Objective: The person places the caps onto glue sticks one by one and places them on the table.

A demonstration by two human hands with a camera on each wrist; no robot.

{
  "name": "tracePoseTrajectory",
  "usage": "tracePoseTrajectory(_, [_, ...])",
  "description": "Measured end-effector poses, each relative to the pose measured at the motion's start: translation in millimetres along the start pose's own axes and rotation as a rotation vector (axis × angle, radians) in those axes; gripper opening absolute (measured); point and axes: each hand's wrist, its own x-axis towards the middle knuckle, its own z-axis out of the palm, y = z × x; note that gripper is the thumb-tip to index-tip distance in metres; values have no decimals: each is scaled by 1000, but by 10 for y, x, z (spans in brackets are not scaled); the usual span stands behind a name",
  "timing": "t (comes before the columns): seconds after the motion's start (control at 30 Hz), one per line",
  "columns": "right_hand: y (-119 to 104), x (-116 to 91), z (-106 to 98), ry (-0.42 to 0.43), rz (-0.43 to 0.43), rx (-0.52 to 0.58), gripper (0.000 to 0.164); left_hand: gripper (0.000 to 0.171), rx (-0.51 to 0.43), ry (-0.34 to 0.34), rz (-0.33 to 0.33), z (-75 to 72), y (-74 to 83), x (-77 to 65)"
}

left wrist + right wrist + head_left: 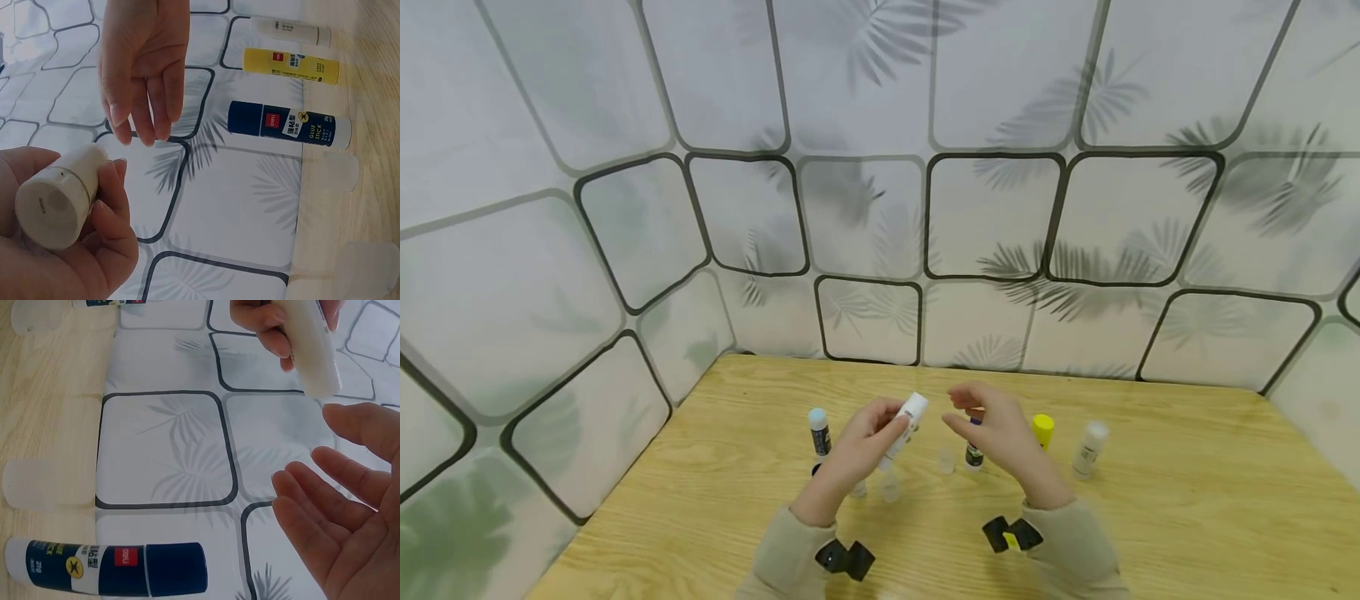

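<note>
Left hand (868, 435)'s gripping a white cylindrical plastic tube (913, 408), tilted, over the yellowish wooden desk (1195, 483), short of its back edge. Right hand (1002, 433)'s empty, fingers relaxed; dipping low, it'd probably topple that navy cylindrical plastic glue stick (289, 125).

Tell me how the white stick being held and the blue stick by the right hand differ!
The white stick is mostly pale; the blue stick is mostly dark. The white stick is tilted in the left hand; the blue stick stands upright on the table. Both are printed tubes.
</note>
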Motion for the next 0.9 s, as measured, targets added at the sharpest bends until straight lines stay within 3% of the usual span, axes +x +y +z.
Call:
tracePoseTrajectory(0.33, [94, 65, 171, -72, 26, -44, 27, 35, -41, -22, -31, -17, 12, 15])
tracePoseTrajectory(0.6, [206, 38, 314, -289, 72, -128, 36, 35, -6, -50, 13, -9, 4, 1])
tracePoseTrajectory(0.77, [258, 22, 366, -410, 67, -125, 40, 35, -5, -61, 8, 1, 3, 0])
tracePoseTrajectory(0.9, [294, -2, 387, -461, 64, -102, 42, 35, -1, -64, 9, 6, 3, 5])
